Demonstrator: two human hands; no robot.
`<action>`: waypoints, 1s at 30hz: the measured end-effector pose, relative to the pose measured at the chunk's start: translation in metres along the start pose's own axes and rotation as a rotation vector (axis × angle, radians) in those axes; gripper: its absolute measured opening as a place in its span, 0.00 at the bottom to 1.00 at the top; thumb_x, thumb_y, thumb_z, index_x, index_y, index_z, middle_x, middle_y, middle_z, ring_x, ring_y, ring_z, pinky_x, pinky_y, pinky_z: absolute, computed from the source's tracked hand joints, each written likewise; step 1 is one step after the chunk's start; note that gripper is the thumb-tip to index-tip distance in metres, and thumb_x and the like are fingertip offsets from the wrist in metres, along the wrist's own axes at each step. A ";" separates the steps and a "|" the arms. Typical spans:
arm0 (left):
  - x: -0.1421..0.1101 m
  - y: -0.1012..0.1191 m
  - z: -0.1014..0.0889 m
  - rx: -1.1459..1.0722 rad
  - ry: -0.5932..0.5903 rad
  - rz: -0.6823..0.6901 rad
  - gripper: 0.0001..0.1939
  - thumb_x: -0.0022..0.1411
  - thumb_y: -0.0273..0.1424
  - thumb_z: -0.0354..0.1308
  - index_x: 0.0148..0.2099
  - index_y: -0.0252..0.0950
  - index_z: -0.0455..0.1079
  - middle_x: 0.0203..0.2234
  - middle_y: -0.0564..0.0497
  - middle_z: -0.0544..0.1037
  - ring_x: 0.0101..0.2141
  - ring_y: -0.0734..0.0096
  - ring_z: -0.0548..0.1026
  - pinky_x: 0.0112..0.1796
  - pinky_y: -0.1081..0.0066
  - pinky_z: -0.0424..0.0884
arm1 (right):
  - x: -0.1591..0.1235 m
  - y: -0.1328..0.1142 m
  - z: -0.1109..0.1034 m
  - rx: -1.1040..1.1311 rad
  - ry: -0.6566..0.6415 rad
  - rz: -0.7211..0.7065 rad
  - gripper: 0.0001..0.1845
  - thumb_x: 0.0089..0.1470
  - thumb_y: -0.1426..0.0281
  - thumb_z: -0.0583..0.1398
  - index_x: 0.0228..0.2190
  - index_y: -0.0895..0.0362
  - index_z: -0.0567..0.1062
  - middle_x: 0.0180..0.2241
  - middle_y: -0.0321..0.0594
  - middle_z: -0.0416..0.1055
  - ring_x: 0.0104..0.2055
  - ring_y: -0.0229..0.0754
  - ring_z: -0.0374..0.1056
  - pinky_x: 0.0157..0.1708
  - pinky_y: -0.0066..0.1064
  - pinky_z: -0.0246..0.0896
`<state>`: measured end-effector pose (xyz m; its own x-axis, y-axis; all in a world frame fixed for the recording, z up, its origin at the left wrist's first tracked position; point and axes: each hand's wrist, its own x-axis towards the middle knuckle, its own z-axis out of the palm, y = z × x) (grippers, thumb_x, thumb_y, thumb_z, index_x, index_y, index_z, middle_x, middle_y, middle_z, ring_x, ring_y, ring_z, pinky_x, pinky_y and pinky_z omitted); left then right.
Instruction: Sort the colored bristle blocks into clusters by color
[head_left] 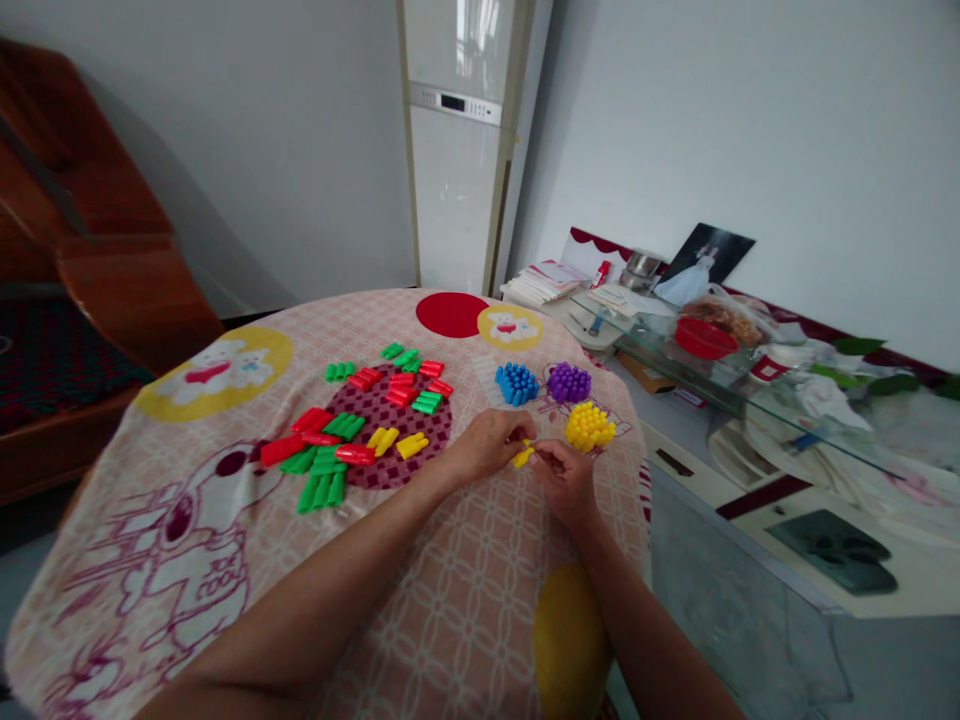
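Note:
My left hand (pixel 487 445) and my right hand (pixel 568 484) meet over the near right part of the table. Their fingers are pinched around a small yellow plastic piece (pixel 523 455), which looks like a few short tubes side by side. Just beyond my right hand lies a cluster of yellow plastic pegs (pixel 590 427). Farther back are a blue peg cluster (pixel 517 384) and a purple one (pixel 569 382). Left of my left hand, yellow tube groups (pixel 412 445) lie near several red (pixel 355 455) and green (pixel 322 492) ones. The fingertips partly hide the held piece.
A patterned cloth covers the round table (pixel 450 600). To the right stands a glass-topped cabinet (pixel 750 400) bearing a red bowl (pixel 705 339), papers and bags. A wooden chair (pixel 112 260) is at the left, a tall white appliance (pixel 455 180) behind.

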<state>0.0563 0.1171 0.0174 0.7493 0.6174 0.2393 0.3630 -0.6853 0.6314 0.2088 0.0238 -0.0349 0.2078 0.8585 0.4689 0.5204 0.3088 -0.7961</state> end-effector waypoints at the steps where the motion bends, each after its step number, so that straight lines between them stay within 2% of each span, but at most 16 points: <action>1: 0.000 0.000 0.001 0.000 0.002 0.002 0.07 0.57 0.23 0.58 0.38 0.35 0.74 0.30 0.51 0.80 0.32 0.70 0.77 0.33 0.74 0.67 | 0.000 -0.001 0.001 0.008 0.009 0.016 0.08 0.53 0.67 0.59 0.32 0.57 0.76 0.24 0.34 0.72 0.24 0.36 0.66 0.25 0.26 0.60; 5: -0.001 -0.001 0.005 -0.036 0.005 0.011 0.08 0.57 0.24 0.57 0.40 0.35 0.74 0.32 0.50 0.81 0.33 0.69 0.78 0.35 0.74 0.70 | -0.001 -0.001 0.001 -0.014 0.017 0.016 0.07 0.51 0.67 0.59 0.29 0.57 0.75 0.24 0.34 0.72 0.25 0.36 0.66 0.26 0.26 0.61; 8: -0.001 -0.006 -0.002 -0.065 0.046 0.015 0.13 0.57 0.24 0.57 0.45 0.35 0.73 0.38 0.48 0.81 0.36 0.69 0.78 0.37 0.74 0.72 | 0.004 0.003 -0.006 -0.084 0.089 0.039 0.09 0.51 0.66 0.58 0.29 0.57 0.76 0.24 0.35 0.73 0.26 0.38 0.67 0.27 0.27 0.61; 12: 0.000 -0.015 -0.022 -0.060 0.128 -0.016 0.15 0.57 0.24 0.56 0.46 0.35 0.73 0.39 0.48 0.81 0.36 0.70 0.79 0.37 0.73 0.74 | 0.023 0.010 -0.021 -0.389 0.271 0.099 0.12 0.51 0.64 0.57 0.31 0.57 0.78 0.23 0.37 0.73 0.26 0.40 0.67 0.29 0.29 0.59; 14: -0.001 -0.018 -0.032 -0.058 0.151 -0.029 0.14 0.57 0.24 0.55 0.45 0.35 0.74 0.37 0.48 0.81 0.36 0.70 0.79 0.37 0.73 0.74 | 0.035 0.011 -0.026 -0.590 0.309 0.142 0.12 0.52 0.64 0.58 0.31 0.57 0.79 0.24 0.39 0.74 0.27 0.40 0.67 0.30 0.29 0.55; 17: -0.002 -0.018 -0.041 -0.052 0.172 -0.040 0.13 0.58 0.25 0.55 0.45 0.34 0.74 0.37 0.48 0.81 0.35 0.70 0.79 0.36 0.73 0.74 | 0.052 0.011 -0.028 -0.833 0.278 0.207 0.12 0.56 0.64 0.58 0.34 0.57 0.79 0.26 0.42 0.75 0.27 0.39 0.66 0.29 0.29 0.49; 20: -0.003 -0.016 -0.044 -0.039 0.183 -0.042 0.12 0.58 0.26 0.55 0.44 0.34 0.74 0.37 0.48 0.82 0.35 0.70 0.79 0.36 0.74 0.74 | 0.061 0.013 -0.025 -0.969 0.203 0.241 0.13 0.59 0.64 0.57 0.36 0.57 0.80 0.29 0.44 0.76 0.29 0.40 0.67 0.29 0.30 0.48; 26: -0.003 -0.019 -0.050 -0.042 0.177 -0.049 0.12 0.58 0.29 0.56 0.44 0.33 0.75 0.36 0.47 0.82 0.34 0.70 0.79 0.36 0.73 0.74 | 0.063 0.018 -0.022 -1.088 0.096 0.274 0.13 0.59 0.66 0.56 0.37 0.59 0.79 0.30 0.49 0.76 0.32 0.47 0.70 0.31 0.34 0.52; 30: -0.008 -0.028 -0.068 0.001 0.166 -0.091 0.12 0.58 0.30 0.56 0.43 0.33 0.75 0.35 0.47 0.82 0.34 0.69 0.79 0.36 0.72 0.73 | 0.061 0.013 -0.026 -1.099 0.087 0.238 0.13 0.59 0.66 0.57 0.35 0.59 0.78 0.31 0.51 0.76 0.31 0.46 0.70 0.31 0.34 0.51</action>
<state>0.0029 0.1576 0.0477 0.6121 0.7318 0.2995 0.4255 -0.6241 0.6554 0.2501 0.0692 -0.0068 0.4341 0.8024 0.4095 0.8975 -0.4243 -0.1200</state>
